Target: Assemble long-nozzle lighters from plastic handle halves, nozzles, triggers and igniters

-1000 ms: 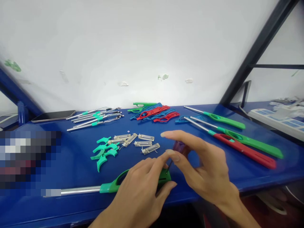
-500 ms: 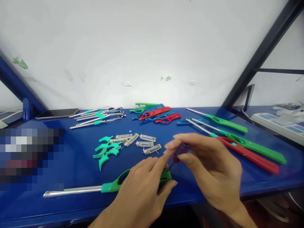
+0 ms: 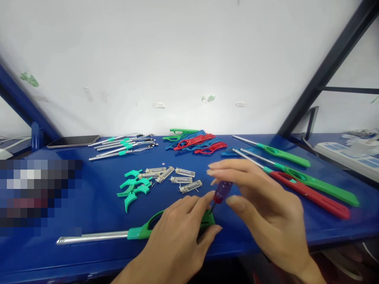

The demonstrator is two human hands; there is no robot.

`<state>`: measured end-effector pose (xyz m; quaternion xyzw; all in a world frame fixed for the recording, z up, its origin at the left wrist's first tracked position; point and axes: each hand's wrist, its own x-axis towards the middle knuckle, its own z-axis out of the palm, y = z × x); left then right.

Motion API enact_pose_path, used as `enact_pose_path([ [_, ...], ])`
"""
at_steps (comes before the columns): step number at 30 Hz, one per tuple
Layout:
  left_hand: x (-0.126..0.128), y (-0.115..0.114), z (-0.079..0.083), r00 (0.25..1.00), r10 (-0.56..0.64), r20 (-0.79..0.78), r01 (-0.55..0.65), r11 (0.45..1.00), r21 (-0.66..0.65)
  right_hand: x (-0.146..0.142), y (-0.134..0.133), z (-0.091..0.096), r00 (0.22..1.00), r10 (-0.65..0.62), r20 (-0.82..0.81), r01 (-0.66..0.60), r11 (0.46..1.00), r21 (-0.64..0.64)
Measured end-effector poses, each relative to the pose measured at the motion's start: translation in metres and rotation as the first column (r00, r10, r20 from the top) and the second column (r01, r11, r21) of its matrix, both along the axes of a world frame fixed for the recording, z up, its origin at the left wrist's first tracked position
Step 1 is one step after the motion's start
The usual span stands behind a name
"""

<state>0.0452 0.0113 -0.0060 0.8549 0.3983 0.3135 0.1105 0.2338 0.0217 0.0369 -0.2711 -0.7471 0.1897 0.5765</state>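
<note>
A long lighter with a green handle [image 3: 149,227] and a metal tube [image 3: 91,237] lies along the front of the blue table [image 3: 89,197]. My left hand [image 3: 177,240] presses down on the handle's right end, fingers closed over it. In my right hand [image 3: 263,209] a small screwdriver with a purple and red handle [image 3: 221,191] stands nearly upright, pinched between thumb and fingers. Its tip touches the green handle beside my left fingertips.
Teal trigger pieces [image 3: 132,188] and clear small parts [image 3: 177,177] lie mid-table. Behind are metal tubes [image 3: 121,145], coloured handle shells [image 3: 198,141] and a phone [image 3: 72,141]. Assembled green and red lighters [image 3: 296,173] lie at right. A dark frame post [image 3: 325,67] rises at right.
My right hand has rolled the screwdriver between its fingers, and the fingers have shifted around the handle. My left hand and the green lighter have stayed in place.
</note>
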Motion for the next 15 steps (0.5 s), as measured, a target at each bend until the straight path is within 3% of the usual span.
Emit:
enact_pose_path([
  [3, 0.0002, 0.0, 0.0014, 1.0, -0.009, 0.003, 0.009, 1.0, -0.015, -0.0033, -0.0019, -0.0005, 0.996, 0.062, -0.057, -0.063, 0.998, -0.011],
  [6, 0.0005, 0.0008, 0.0032, 1.0, -0.015, -0.004, 0.015, 0.999, -0.041, -0.0052, -0.0043, -0.0003, 0.997, -0.029, -0.069, 0.035, 0.996, 0.079],
  [9, 0.0009, 0.0015, 0.0039, 1.0, -0.009, -0.017, 0.008, 0.999, -0.049, -0.0038, -0.006, -0.0001, 0.998, -0.064, 0.006, 0.063, 0.997, 0.035],
  [11, 0.0012, 0.0016, 0.0042, 1.0, -0.007, -0.017, 0.006, 0.999, -0.035, -0.0025, -0.0057, -0.0008, 0.998, -0.051, -0.034, 0.051, 0.999, 0.009],
  [15, 0.0013, 0.0015, 0.0044, 1.0, -0.007, -0.014, 0.007, 1.0, -0.02, -0.0006, -0.0031, -0.0014, 0.984, -0.153, -0.089, 0.16, 0.984, 0.082],
])
